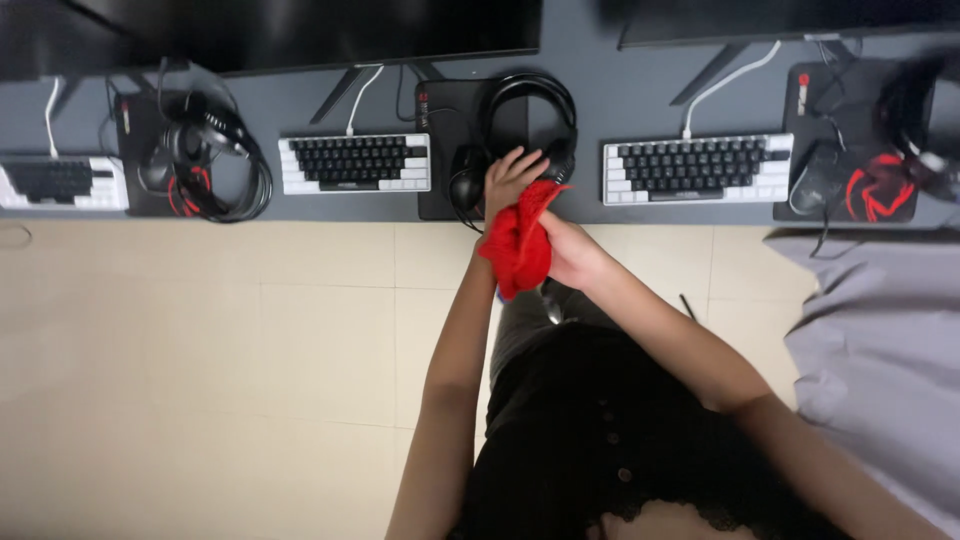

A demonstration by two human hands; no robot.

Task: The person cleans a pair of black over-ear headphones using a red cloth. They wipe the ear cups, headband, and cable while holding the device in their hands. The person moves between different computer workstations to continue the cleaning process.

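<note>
A long grey bench (590,100) runs across the top of the view, with dark monitors (330,30) standing along its far edge on slanted black feet. Along it sit white-framed keyboards with black keys (355,163), black mouse pads (850,140) and a second headset with red trim (205,165), each linked by cables. Below the bench lies a floor of large pale beige tiles (200,350) with thin joints, evenly and softly lit. A grey cloth-covered shape (885,340) fills the right edge.
</note>
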